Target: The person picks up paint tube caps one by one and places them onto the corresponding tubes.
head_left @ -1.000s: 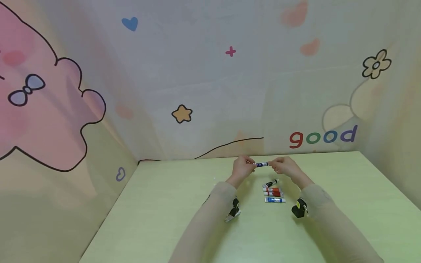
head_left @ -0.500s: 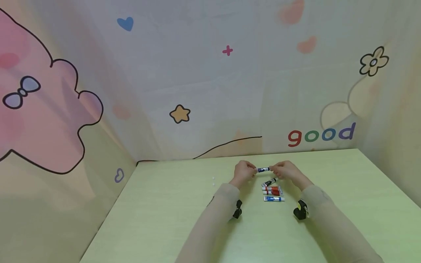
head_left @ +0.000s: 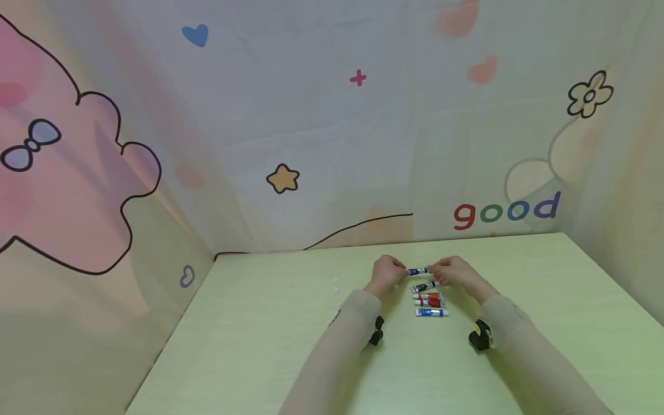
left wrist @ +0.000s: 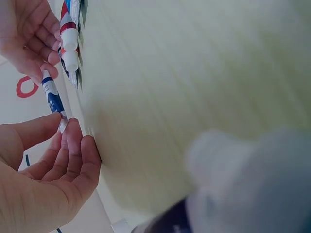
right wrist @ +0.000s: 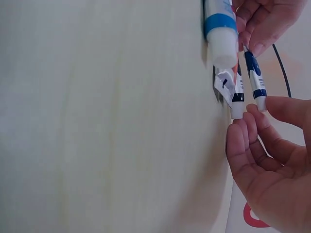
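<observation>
Both hands hold a small dark blue and white paint tube [head_left: 418,271] level between them at the back of the table. My left hand [head_left: 387,275] pinches its flat crimped end between thumb and fingers. At the other end, the thumb and forefinger of my right hand [head_left: 459,274] pinch the white cap [right wrist: 261,103]. Just in front lies a black-labelled paint tube [head_left: 425,286], its cap right at the right hand's lower fingertips. Two red paint tubes [head_left: 427,300] and a blue one [head_left: 432,312] lie in a column nearer the person.
Two tiny white bits [head_left: 336,285] lie on the light green table [head_left: 249,334], left of the left hand. A blurred white and dark tube shape [left wrist: 233,179] looms close to the left wrist camera. A printed curtain [head_left: 332,127] rises behind the table's back edge.
Both hands have come slightly toward the person with the dark blue tube, bringing it down close behind the black one. The head view has shifted a little. The other tubes stay put.
</observation>
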The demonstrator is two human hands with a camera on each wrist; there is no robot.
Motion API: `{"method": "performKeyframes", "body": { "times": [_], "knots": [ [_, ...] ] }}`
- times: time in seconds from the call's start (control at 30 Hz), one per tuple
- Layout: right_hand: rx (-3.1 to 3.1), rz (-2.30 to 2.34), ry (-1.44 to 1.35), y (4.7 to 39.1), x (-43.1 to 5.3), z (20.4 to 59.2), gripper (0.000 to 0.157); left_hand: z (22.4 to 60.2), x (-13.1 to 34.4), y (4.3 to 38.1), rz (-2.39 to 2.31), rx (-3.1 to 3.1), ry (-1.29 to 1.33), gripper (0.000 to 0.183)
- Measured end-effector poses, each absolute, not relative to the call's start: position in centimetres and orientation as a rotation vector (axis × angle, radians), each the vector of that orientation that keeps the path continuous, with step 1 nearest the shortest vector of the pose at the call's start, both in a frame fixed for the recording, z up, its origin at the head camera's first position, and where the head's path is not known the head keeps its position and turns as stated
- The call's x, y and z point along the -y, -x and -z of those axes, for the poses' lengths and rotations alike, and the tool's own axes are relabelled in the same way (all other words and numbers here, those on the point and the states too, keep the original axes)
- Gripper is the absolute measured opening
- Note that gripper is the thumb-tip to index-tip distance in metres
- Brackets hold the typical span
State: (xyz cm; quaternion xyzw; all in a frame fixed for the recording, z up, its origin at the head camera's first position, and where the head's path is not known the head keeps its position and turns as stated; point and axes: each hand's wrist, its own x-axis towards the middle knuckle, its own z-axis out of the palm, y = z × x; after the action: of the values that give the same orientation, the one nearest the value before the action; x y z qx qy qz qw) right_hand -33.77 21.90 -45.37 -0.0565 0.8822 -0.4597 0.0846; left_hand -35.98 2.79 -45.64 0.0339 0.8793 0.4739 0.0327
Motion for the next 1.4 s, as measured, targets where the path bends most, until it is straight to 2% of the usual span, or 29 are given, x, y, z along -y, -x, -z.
{"method": "performKeyframes", "body": {
  "times": [0.67, 1.4],
  "knots": [
    [-2.587, 1.327, 0.05, 33.5, -22.6, 45.4, 0.042, 45.6, -3.5, 35.6, -1.335, -2.784, -0.129, 0.011],
    [-2.603, 1.306, 0.006, 33.4, -22.9, 45.2, 0.031, 45.7, -4.2, 35.4, -1.198, -2.878, -0.126, 0.009]
  ]
}}
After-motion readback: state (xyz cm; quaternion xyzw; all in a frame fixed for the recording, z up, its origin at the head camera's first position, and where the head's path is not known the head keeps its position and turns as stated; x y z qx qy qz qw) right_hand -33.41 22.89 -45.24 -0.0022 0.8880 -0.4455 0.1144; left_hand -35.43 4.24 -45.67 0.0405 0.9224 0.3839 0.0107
